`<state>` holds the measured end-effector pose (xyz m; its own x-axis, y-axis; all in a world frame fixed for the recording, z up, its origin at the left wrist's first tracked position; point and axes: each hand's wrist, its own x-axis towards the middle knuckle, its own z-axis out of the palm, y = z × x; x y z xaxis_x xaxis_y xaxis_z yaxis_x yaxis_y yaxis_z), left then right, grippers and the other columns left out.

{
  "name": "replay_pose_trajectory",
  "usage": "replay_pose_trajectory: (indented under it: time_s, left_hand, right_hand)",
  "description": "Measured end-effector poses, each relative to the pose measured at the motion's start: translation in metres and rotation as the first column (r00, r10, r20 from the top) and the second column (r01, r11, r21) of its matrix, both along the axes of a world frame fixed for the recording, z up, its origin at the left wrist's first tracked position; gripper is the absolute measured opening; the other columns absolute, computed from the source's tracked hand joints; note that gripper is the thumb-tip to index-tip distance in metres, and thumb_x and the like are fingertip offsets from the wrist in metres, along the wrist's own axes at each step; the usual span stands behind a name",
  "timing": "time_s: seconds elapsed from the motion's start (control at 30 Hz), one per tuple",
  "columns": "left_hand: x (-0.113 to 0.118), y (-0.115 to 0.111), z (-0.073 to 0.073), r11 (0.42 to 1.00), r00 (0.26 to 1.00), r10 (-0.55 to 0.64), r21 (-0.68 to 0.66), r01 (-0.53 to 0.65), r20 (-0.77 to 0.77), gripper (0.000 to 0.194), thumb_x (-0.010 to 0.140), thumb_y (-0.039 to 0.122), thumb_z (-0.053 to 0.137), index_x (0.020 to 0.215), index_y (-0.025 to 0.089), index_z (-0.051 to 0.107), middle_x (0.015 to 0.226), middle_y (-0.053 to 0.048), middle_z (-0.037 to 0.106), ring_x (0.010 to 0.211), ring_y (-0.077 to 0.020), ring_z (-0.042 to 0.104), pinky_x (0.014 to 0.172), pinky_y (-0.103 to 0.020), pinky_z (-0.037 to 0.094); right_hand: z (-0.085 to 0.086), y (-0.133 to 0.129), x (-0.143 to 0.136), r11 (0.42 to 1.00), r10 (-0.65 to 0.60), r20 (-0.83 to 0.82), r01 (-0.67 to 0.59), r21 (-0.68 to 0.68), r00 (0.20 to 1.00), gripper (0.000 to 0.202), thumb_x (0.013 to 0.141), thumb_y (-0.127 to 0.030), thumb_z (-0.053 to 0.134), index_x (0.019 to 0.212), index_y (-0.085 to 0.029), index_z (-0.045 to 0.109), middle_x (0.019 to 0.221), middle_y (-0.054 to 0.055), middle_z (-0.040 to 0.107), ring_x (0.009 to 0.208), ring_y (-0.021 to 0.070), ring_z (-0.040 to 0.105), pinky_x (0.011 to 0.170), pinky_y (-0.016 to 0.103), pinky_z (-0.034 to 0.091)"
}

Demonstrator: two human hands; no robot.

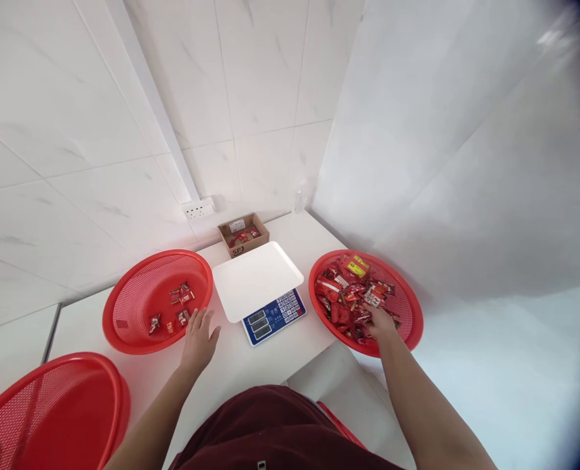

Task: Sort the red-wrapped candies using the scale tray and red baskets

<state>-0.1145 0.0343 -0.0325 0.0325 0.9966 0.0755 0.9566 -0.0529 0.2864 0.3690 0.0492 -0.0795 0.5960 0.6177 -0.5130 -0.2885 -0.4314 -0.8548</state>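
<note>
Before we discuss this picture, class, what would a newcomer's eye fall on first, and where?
Probably the red basket at right, piled with mostly red packets, the right hand among them. Next, the white scale in the middle, its blue panel on the near side. Left of it, a second red basket holds just a few small packets, the open left hand at its edge.

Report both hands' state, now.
Left hand: open, nothing visible in it, by the sparsely filled basket.
Right hand: among packets in the fuller basket; whether closed or holding any cannot be told.
</note>
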Motion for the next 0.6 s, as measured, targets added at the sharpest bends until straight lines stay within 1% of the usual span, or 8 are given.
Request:
replay_pose_trajectory:
  time_s: [0.07,0.1,0.17,0.27,0.37,0.43,0.5,0.6]
  left_hand:
    - [0.005,-0.001,0.002,1.0,1.0,-0.021,0.002,0.021,0.016,0.042,0.087,0.031,0.041,0.124,0.015,0.05,0.136,-0.014,0.048,0.135,-0.0296,0.03,0.108,-0.049,0.03]
    - [0.008,-0.001,0.003,0.999,0.999,-0.035,0.001,0.035,0.024,0.041,0.087,0.031,0.041,0.124,0.015,0.05,0.135,-0.014,0.049,0.135,-0.0291,0.031,0.108,-0.049,0.03]
    - [0.016,-0.004,0.005,0.998,0.997,-0.062,-0.009,0.062,0.038,0.041,0.087,0.031,0.042,0.124,0.017,0.05,0.135,-0.013,0.049,0.135,-0.0282,0.031,0.108,-0.048,0.031]
    - [0.029,-0.01,0.008,0.995,0.994,-0.089,-0.041,0.092,0.056,0.041,0.087,0.03,0.043,0.126,0.019,0.049,0.138,-0.012,0.047,0.135,-0.0276,0.03,0.108,-0.05,0.031]
    - [0.034,-0.017,0.009,0.99,0.991,-0.115,-0.077,0.12,0.071,0.041,0.087,0.029,0.044,0.127,0.019,0.048,0.139,-0.012,0.046,0.136,-0.0279,0.029,0.108,-0.05,0.03]
    - [0.033,-0.021,0.009,0.988,0.99,-0.118,-0.095,0.125,0.076,0.041,0.086,0.028,0.045,0.127,0.02,0.048,0.139,-0.011,0.045,0.136,-0.0277,0.028,0.109,-0.05,0.029]
    - [0.028,-0.025,0.01,0.989,0.992,-0.099,-0.105,0.107,0.075,0.041,0.086,0.027,0.045,0.126,0.02,0.048,0.14,-0.011,0.044,0.137,-0.0274,0.028,0.109,-0.05,0.029]
    - [0.016,-0.031,0.009,0.993,0.996,-0.052,-0.104,0.06,0.075,0.04,0.086,0.025,0.046,0.125,0.02,0.049,0.14,-0.011,0.044,0.136,-0.0271,0.029,0.109,-0.049,0.028]
  right_hand:
    - [0.018,0.003,-0.007,0.999,0.014,-0.098,-0.01,0.043,0.995,0.02,0.07,-0.027,0.066,0.087,-0.023,0.056,0.068,0.0,0.065,0.061,0.0157,0.064,0.056,0.027,0.055]
    - [0.028,0.006,-0.014,0.996,0.065,-0.165,-0.053,0.074,0.984,0.019,0.071,-0.029,0.066,0.087,-0.022,0.056,0.069,0.0,0.065,0.061,0.0154,0.064,0.057,0.027,0.055]
    - [0.046,0.013,-0.036,0.973,0.217,-0.31,-0.18,0.143,0.926,0.018,0.072,-0.031,0.067,0.084,-0.021,0.058,0.067,0.0,0.065,0.057,0.0146,0.062,0.054,0.027,0.055]
    - [0.065,0.029,-0.084,0.92,0.391,-0.395,-0.349,0.176,0.831,0.011,0.074,-0.026,0.067,0.079,-0.02,0.058,0.061,0.0,0.063,0.05,0.013,0.059,0.049,0.025,0.052]
    - [0.072,0.05,-0.141,0.846,0.527,-0.414,-0.507,0.167,0.743,0.007,0.074,-0.021,0.065,0.078,-0.018,0.059,0.063,0.002,0.066,0.053,0.0145,0.062,0.053,0.026,0.053]
    - [0.073,0.065,-0.176,0.796,0.591,-0.431,-0.579,0.176,0.682,0.006,0.075,-0.02,0.064,0.078,-0.017,0.059,0.064,0.003,0.066,0.054,0.0142,0.062,0.053,0.026,0.053]
    - [0.072,0.08,-0.202,0.774,0.62,-0.433,-0.6,0.201,0.655,0.006,0.075,-0.02,0.064,0.077,-0.017,0.059,0.063,0.002,0.065,0.052,0.012,0.06,0.052,0.022,0.051]
    - [0.068,0.093,-0.224,0.767,0.631,-0.422,-0.605,0.214,0.651,0.005,0.075,-0.021,0.063,0.077,-0.017,0.059,0.065,0.001,0.065,0.054,0.0108,0.06,0.052,0.02,0.05]
